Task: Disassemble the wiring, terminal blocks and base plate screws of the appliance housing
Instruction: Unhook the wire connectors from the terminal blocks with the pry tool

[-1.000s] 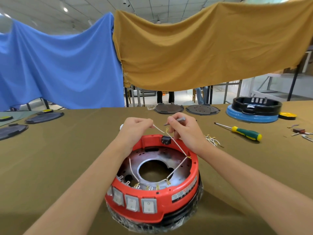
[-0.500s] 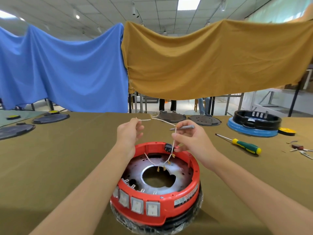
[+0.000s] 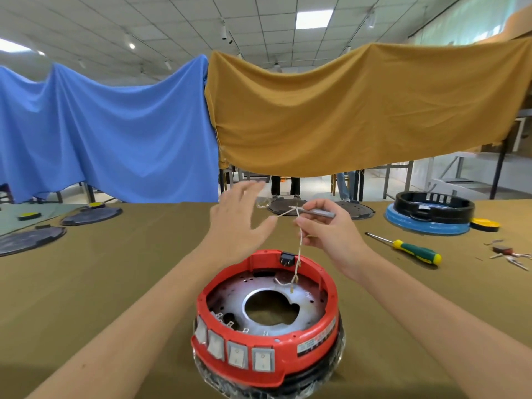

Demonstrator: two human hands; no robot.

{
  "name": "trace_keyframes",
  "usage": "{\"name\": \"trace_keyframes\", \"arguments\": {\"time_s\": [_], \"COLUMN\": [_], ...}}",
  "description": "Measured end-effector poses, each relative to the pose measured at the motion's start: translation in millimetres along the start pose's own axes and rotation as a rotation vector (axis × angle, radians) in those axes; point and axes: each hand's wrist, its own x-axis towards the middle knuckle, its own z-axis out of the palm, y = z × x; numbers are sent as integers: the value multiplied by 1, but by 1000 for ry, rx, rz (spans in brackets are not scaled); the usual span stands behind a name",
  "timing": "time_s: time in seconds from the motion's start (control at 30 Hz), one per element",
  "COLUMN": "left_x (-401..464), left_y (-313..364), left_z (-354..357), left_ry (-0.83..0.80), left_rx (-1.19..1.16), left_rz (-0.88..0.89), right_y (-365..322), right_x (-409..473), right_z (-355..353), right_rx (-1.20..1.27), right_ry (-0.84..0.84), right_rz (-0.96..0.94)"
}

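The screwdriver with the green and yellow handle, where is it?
In the head view the screwdriver lies on the table, to the right of the right hand, in front of the blue and black housing.
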Motion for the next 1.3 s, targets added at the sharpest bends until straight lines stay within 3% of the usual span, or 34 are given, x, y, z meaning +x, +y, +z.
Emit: {"name": "trace_keyframes", "arguments": {"time_s": [0.07,0.13,0.23,0.37,0.57,0.77,0.97,1.07,1.2,1.3], "left_x": [-4,-14,-31,-34,-25,-21,-17,-14,-7,-5], "left_y": [13,19,19,14,3,-10,-17,-17,-18,-19], "left_z": [-2,3,17,19,13,14,18,19,19,20], "left_ry": [-188,-235,-130,17,15,-112,-161,-58,160,240], "left_rx": [-46,-85,-196,-458,-1010,-1260,-1327,-1340,-1447,-1476], "left_rz": [57,78,79,-45,-327,-387,-424,-453,-531,-548], "right_y": [-5,-11,-20,-27,-25,-36,-41,-36,-23,-19], "right_x": [0,-1,-2,-4,-8,2,12,10,-2,-11], "right_z": [4,8,12,13,3,-6,4,12,20,24], "right_rx": [43,106,246,368,-259,-487,-344,-211,-325,-261], "right_ry": [-5,28,133,224,384,253,153,170,90,61], "right_rz": [-20,-39,-33,14,-240,-376,-270,-209,-134,-103]}}
